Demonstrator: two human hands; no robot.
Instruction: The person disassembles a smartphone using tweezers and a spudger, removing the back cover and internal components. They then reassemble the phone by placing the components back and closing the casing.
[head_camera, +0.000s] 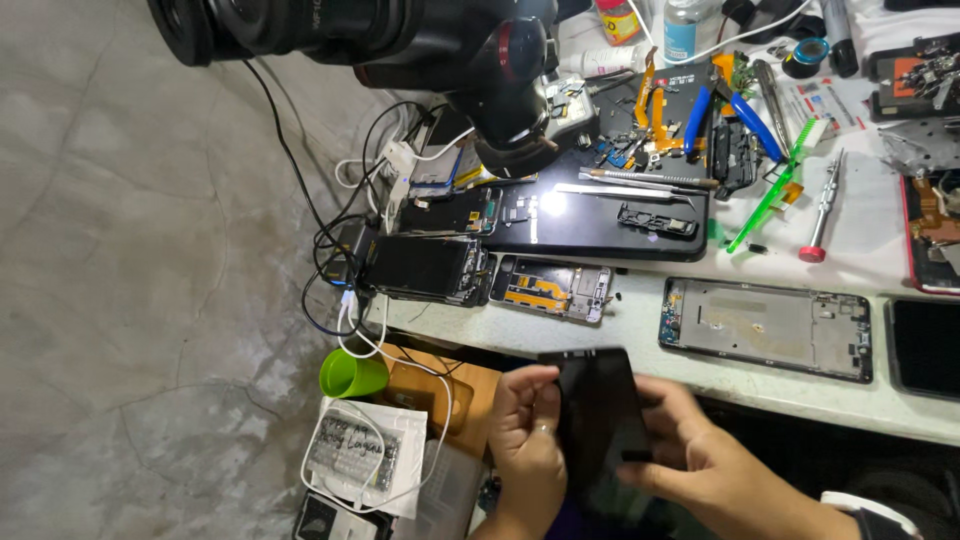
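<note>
Both of my hands hold a black phone screen panel (600, 415) below the front edge of the white workbench (850, 400). My left hand (525, 435) grips its left edge, thumb on the glass. On the other side my right hand (700, 465) holds the right edge, thumb pressed on the lower part of the panel. The panel stands nearly upright and tilts slightly to the right.
On the bench lie an open phone frame (765, 328), a smaller opened phone (552, 287), a dark phone (425, 268), a black work mat (600, 215) with tweezers and parts, a green brush (775, 190) and a screwdriver (822, 210). A microscope (420, 40) hangs above. A green cup (350, 374) and cables sit lower left.
</note>
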